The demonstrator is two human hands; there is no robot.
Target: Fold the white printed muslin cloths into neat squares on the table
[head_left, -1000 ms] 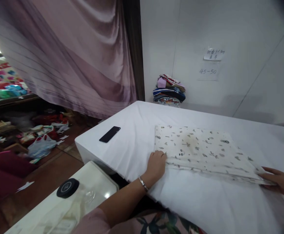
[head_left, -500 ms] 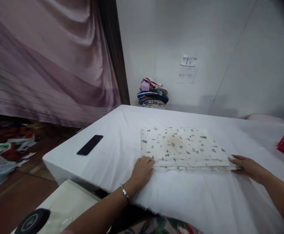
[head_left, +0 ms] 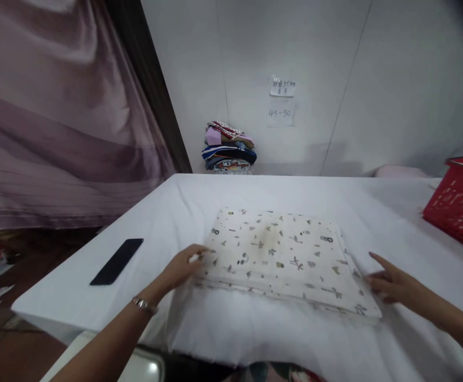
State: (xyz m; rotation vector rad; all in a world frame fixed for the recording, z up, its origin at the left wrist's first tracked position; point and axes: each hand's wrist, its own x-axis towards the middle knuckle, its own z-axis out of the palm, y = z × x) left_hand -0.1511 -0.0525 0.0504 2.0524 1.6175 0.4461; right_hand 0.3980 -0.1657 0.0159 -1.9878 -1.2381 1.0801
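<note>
One folded cloth point(head_left: 282, 257), cream with small grey leaf and sprig prints, lay flat near the front middle of the white-covered table point(head_left: 255, 339). Its near edge ran just back from the table's front edge; its right corner sat close to the front.

Left hand point(head_left: 183, 265) was at the cloth's left edge, fingers loosely spread, fingertips touching the fabric, no pinch visible. A bracelet point(head_left: 144, 304) sat on that wrist. Right hand point(head_left: 388, 281) was at the right edge, fingers extended and open, touching or just beside the fabric; couldn't tell which.

Open room: bare tabletop behind the cloth to the wall, a wide strip on the left up to the phone, a fair gap on the right before the basket. Table's left corner dropped off to the brown floor.

Writing: two paper notes on the wall. Lower note point(head_left: 280, 113) read "45-50". Upper note point(head_left: 282, 87) had handwritten characters, too small to read. No brand seen on anything.

Counts: one black phone point(head_left: 116, 261), face down or screen dark, lying well left of the cloth near the table's left edge. One red plastic basket point(head_left: 460, 204) at the far right, cut off by the frame. One stack of folded textiles point(head_left: 228, 147) at the wall behind the table's far corner. One mauve curtain point(head_left: 56, 116) along the left.
</note>
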